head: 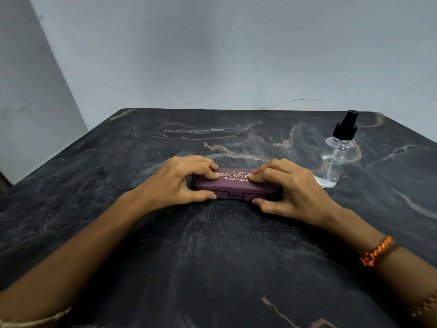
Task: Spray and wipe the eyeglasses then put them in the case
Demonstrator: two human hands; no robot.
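A purple glasses case (234, 184) with gold lettering lies closed on the dark marble table (212, 256), its clasp side toward me. My left hand (179, 181) grips its left end, fingers curled over the lid and thumb at the front edge. My right hand (290, 188) grips the right end the same way. The eyeglasses are not in sight. A clear spray bottle (335, 157) with a black pump top stands upright to the right of the case, just beyond my right hand.
The table's far edge meets a pale grey wall (212, 55). A thin dark wire (293, 101) runs along the wall just above the far edge. An orange braided band (376, 252) circles my right wrist.
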